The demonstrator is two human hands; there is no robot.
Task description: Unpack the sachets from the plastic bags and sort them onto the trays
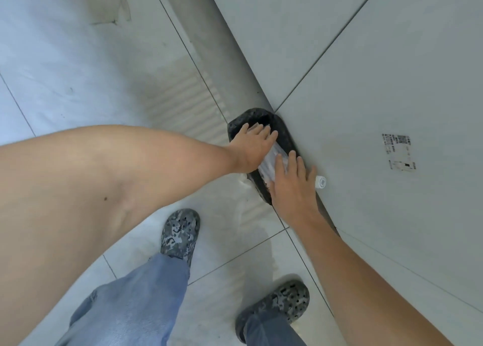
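Observation:
A small black bin [285, 134] lined with a black bag stands on the floor against a grey panel. Crumpled clear plastic bags [271, 160] lie in its mouth. My left hand [253, 147] lies flat over the far part of the bin, its straight fingers on the plastic. My right hand [294, 186] covers the near part, its straight fingers also pressing on the plastic. No sachets or trays are in view.
The grey panel [366, 84] with a printed label [398, 152] fills the right side. A small white cylinder [320, 181] sits at its edge beside my right hand. Below me are pale floor tiles [78, 71], my jeans and two camouflage clogs [180, 233].

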